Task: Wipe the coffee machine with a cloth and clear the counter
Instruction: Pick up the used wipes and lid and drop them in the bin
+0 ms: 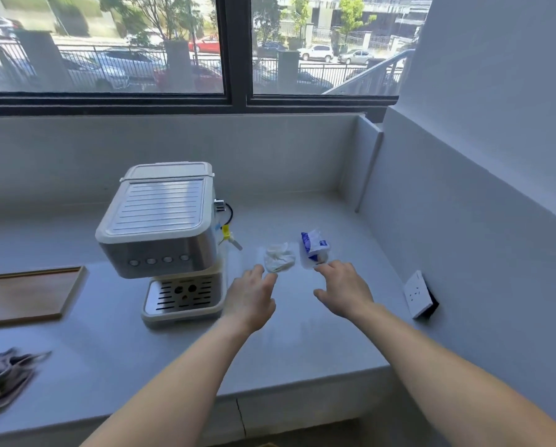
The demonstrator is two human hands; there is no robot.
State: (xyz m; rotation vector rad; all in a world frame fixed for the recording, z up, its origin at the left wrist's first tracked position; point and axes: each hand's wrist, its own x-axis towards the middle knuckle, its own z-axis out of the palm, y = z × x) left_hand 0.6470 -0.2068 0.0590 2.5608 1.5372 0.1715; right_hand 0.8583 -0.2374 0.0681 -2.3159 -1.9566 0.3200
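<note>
A cream and steel coffee machine (164,240) stands on the grey counter (302,343). To its right lie a crumpled white wrapper (279,258) and a blue-and-white packet (314,250). My left hand (251,296) reaches out with fingers apart, its fingertips just short of the white wrapper. My right hand (342,288) is open too, its index finger touching the near edge of the packet. Neither hand holds anything. A grey cloth (4,379) lies bunched at the counter's near left edge, far from both hands.
A wooden tray (28,293) lies left of the machine. A white wall socket (419,293) juts from the right wall just above the counter. A low grey backsplash and a window close off the back. The counter's front edge runs below my forearms.
</note>
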